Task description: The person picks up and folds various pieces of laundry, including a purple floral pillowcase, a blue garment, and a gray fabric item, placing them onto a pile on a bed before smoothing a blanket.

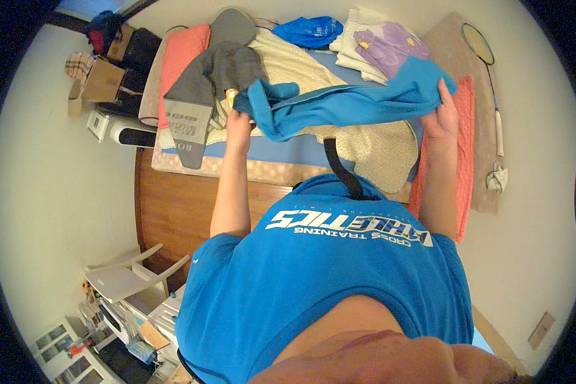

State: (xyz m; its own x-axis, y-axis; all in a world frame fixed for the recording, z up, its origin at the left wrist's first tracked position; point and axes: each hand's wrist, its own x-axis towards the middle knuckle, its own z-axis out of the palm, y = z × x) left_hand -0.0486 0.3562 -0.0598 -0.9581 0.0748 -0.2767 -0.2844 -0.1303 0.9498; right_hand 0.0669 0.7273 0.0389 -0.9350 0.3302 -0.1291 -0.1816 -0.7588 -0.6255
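Note:
A blue garment (339, 110) is stretched sideways in the air above the bed, bunched lengthwise so that its kind is hard to tell. My left hand (239, 125) is closed on its left end, where a small orange-and-white patch shows by the fingers. At the other end, my right hand (440, 116) grips the cloth with the thumb up along it. Beneath lies a cream patterned cloth (381, 153), partly covered by the garment. A dark grey garment with a lighter printed panel (189, 121) lies just left of my left hand.
Coral cloths (184, 51) lie at the bed's left, with another coral cloth (465, 160) at the right. Farther back are a blue bag (307, 31) and a folded purple-flowered cloth (390, 46). A badminton racket (493, 83) rests at right. A white chair (118, 278) stands lower left.

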